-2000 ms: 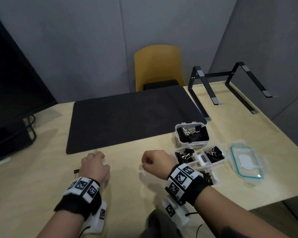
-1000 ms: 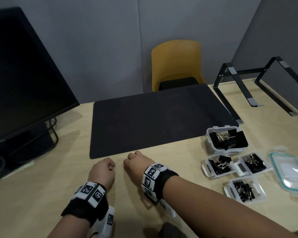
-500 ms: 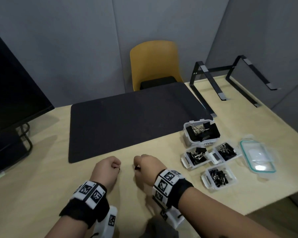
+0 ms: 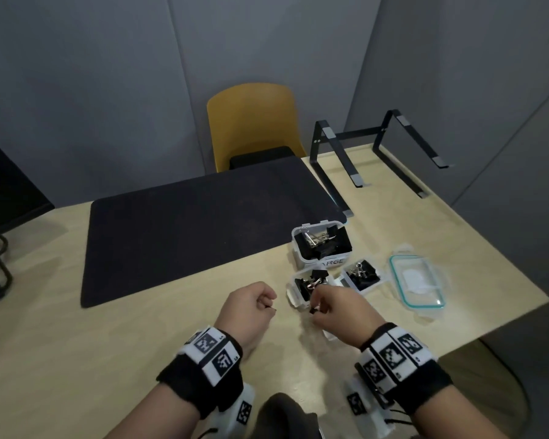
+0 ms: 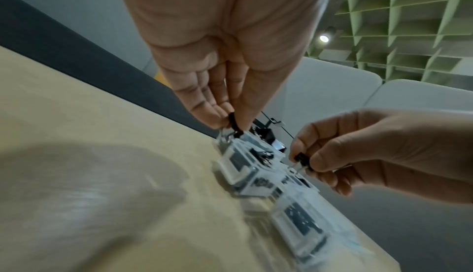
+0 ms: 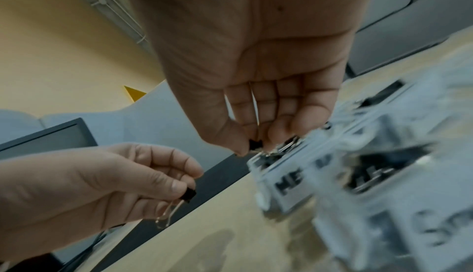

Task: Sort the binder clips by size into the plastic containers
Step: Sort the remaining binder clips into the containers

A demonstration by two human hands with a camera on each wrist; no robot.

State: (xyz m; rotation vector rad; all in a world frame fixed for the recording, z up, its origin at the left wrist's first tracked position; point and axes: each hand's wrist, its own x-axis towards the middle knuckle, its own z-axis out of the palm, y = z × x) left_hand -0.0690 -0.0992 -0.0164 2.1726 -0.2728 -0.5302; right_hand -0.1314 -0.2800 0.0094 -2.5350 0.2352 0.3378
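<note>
Above wooden desk (image 4: pixel 76 359), one small clip (image 6: pixel 188 193) is pinched in each hand (image 4: pixel 336 307); sizes should be matched before dropping into labelled containers (image 4: pixel 298 296).

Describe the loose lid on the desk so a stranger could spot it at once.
Start at the black laptop stand on the wooden desk and come toward the near right edge. Past the clip containers lies the lid, flat, clear, teal-rimmed and holding no clips.
</note>
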